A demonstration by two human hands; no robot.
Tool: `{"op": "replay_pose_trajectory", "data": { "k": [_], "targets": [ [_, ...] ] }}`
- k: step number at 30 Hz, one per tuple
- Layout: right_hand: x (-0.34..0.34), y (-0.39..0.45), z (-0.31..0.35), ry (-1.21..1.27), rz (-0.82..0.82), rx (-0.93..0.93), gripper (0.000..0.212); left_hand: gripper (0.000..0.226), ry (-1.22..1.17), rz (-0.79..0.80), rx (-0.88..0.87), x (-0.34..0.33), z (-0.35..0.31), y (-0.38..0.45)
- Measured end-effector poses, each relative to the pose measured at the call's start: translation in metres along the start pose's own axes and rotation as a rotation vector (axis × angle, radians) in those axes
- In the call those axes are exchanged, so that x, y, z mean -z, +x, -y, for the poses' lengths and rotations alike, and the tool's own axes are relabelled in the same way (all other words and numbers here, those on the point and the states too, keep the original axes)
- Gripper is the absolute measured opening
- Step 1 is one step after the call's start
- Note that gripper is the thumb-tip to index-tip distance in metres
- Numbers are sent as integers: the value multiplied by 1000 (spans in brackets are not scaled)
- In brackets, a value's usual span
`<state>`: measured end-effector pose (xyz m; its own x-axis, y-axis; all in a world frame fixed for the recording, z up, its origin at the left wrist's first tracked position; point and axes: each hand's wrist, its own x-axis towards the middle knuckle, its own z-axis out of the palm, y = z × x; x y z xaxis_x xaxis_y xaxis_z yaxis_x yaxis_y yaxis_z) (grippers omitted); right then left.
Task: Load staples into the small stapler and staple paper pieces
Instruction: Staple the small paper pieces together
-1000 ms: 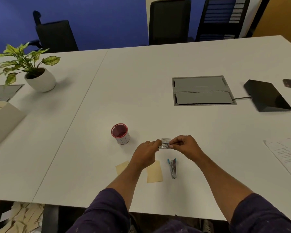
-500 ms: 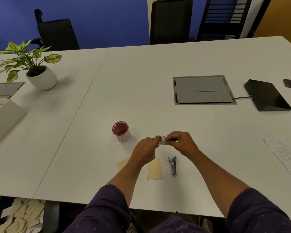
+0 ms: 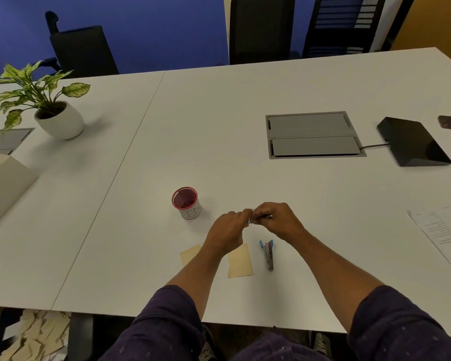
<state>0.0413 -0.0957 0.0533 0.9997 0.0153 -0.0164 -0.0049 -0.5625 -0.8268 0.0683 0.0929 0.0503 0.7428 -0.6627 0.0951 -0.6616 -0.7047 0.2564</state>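
A small shiny strip of staples (image 3: pixel 250 220) is pinched between the left hand (image 3: pixel 229 230) and the right hand (image 3: pixel 276 220), just behind the stapler (image 3: pixel 268 255), which is laid on the table (image 3: pixel 219 131).

White table (image 3: pixel 245 105): stapler (image 3: pixel 268 254), paper pieces (image 3: pixel 240 261), cup (image 3: pixel 186 202), plant pot (image 3: pixel 60 122).

Even, soft overhead light filled the room, leaving only faint shadows beside the round white ceramic plant pot (image 3: pixel 60 123) and the small red-rimmed cup (image 3: pixel 186 203). The wide lens bowed the white table's (image 3: pixel 219 126) far edge, and fine detail looked slightly soft throughout
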Motion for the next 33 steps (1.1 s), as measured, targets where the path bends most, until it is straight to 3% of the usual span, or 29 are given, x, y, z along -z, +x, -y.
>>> {"op": "replay_pose_trajectory", "data": {
  "k": [12, 24, 33],
  "targets": [
    [-2, 8, -5, -153, 53, 29, 12, 46, 18, 25, -15, 2, 2, 4],
    [0, 4, -6, -125, -17, 81, 14, 46, 17, 10, -25, 1, 3, 8],
    [-4, 7, -10, -336, 101, 169, 17, 53, 25, -13, -74, -3, 4, 6]
  ]
}}
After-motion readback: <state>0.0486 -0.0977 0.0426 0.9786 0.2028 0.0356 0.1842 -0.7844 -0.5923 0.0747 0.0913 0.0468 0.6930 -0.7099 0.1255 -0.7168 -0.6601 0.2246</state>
